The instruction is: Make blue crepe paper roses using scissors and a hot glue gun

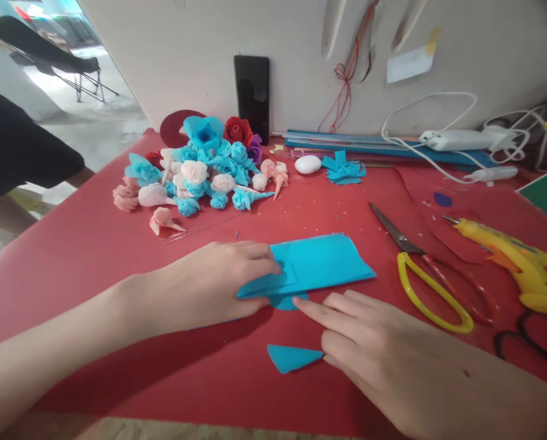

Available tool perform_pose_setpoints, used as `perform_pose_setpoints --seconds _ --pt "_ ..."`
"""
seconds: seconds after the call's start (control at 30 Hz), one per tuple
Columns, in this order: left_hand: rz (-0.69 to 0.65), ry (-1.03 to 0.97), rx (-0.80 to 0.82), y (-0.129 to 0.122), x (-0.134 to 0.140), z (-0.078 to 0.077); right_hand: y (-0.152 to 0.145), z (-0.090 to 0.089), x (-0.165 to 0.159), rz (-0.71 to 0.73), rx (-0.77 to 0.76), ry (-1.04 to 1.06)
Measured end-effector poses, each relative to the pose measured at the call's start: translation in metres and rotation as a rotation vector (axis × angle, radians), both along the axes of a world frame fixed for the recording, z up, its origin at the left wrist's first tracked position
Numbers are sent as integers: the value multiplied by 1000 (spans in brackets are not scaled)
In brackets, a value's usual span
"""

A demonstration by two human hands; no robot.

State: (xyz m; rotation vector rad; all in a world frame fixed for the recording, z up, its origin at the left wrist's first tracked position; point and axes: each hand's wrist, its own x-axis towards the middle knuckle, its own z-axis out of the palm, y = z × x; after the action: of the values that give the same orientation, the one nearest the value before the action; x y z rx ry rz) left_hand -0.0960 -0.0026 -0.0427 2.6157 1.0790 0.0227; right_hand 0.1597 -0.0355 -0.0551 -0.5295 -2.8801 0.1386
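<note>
Blue paper (323, 263), long axis sideways

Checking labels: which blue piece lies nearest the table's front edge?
The small blue paper wedge by the right hand; the folded blue paper and others lie farther back.

No lettering, label, brand, number or sign can be read anywhere.

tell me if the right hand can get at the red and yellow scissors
Likely yes: the scissors lie close beyond the right hand, with nothing covering them or standing between. It seems to touch the blue paper, so it would probably have to leave that.
</note>
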Motion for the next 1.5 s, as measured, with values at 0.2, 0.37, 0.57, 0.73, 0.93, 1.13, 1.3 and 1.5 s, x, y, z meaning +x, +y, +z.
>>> perform_pose_setpoints --seconds 0.2,0.37,0.57,0.73,0.93,1.13,1.3,1.5 --pt "-53 -218 41 -5 13 -1 5 15 3 -3 -46 44" --pt "-120 -281 80 -12 23 -14 4 9 3 -9 -5 11" --pt "-104 -290 112 -13 24 -23 3 0 6 -2 -25 -5" --pt "-98 -290 143 -13 24 -24 3 -1 6 -2 -48 -32" --pt "-103 -277 168 -14 24 -26 6 1 3 -1 -55 -13" --pt "-97 -261 220 -15 27 -27 3 -1 5 -8 -63 -22" --pt "-110 -251 252 -17 26 -27 2 0 4 -10 -58 -29" --pt "-65 -267 223 -17 27 -26 2 -1 5 -15 -76 -27"
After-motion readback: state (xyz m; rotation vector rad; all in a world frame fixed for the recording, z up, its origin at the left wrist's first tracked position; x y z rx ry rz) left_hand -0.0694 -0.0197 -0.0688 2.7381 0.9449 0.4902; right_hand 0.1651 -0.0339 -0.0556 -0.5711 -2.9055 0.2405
